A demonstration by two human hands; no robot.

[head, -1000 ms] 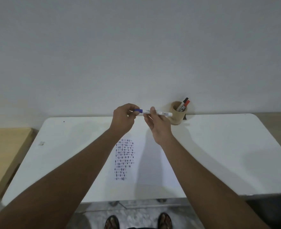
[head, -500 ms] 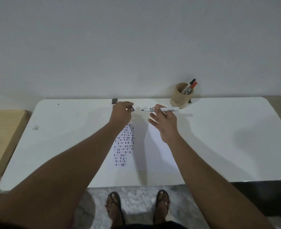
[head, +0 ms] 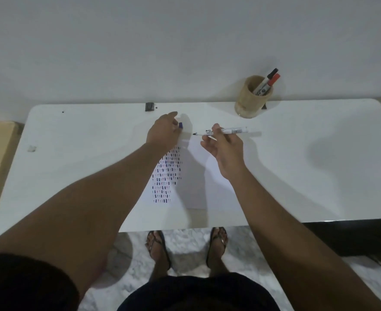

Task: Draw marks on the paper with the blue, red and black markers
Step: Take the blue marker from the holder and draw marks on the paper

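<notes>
The paper (head: 198, 176), partly marked, lies flat on the worktop (head: 297, 176). The uncapped blue marker (head: 227, 131) is pinched in the right hand (head: 224, 151); its exposed tip may smear. The cap (head: 180, 125), loosely pinched by the left hand (head: 163, 133), may be dropped.

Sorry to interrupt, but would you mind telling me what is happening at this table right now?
A person stands at a white table, drawing marker marks on a sheet of paper. The right hand holds an uncapped marker level above the paper, tip pointing left. The left hand holds its blue cap near the sheet's far edge. Columns of short marks already fill the paper's left part. The red marker and black marker stand capped in a cup by the wall.
</notes>
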